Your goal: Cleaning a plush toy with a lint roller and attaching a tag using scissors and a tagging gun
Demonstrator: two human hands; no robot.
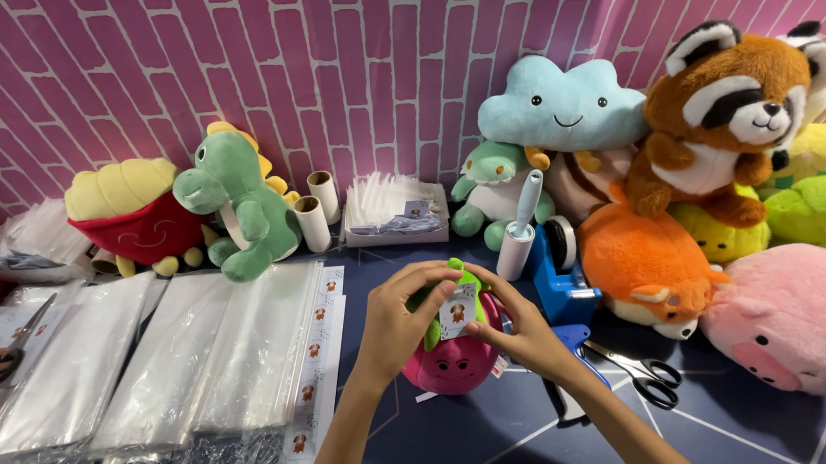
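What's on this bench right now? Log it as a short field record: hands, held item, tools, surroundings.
left hand: left hand grips the top of a pink plush toy with green leaves
right hand: right hand pinches the paper tag on that plush
tools nearby: scissors, blue tape dispenser, lint roller
left of hands: stacks of clear plastic bags
behind: green dinosaur plush, blue cloud plush, raccoon plush, pink pig plush
surface: dark blue table
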